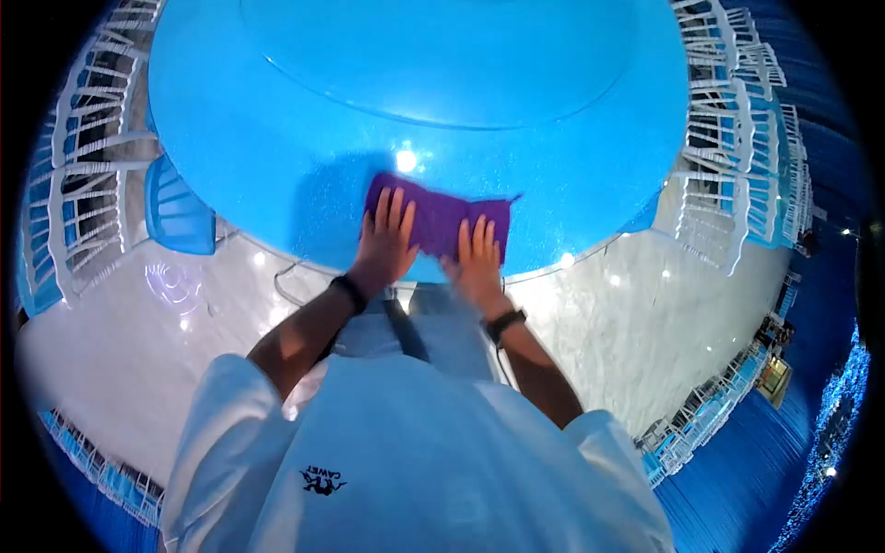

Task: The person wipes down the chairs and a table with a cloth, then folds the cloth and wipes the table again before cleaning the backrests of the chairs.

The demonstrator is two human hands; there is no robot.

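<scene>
Two outstretched hands rest palm down on a purple cloth (433,219), which lies on the blue round desk (516,166), near the rim closest to the person. The left hand (385,241) covers the cloth's left part, its fingers slightly apart and pointing away from the body; the right hand (478,261) lies over the right part, fingers also forward. Neither is clenched: both seem to press from above rather than close round the fabric. The right thumb is blurred, so its exact contact with the near edge cannot be told.

The step in hand, as I judge it, is holding or working the cloth flat against the desk surface with both hands. A next move calls for even pressure through the fingers, with both hands travelling together so that the soft fabric neither bunches between them nor slips over the nearby rim.

The cloth's long axis runs from left to right across the person's front, roughly along the near rim and crosswise to the fingers. It is a little skewed: the left end sits farther from the body, the right end nearer. A small tip (518,196) sticks out at the far right corner, pointing rightward. Its far edge dips between the two hands, and the fabric looks folded or layered, though how many layers cannot be told.
</scene>
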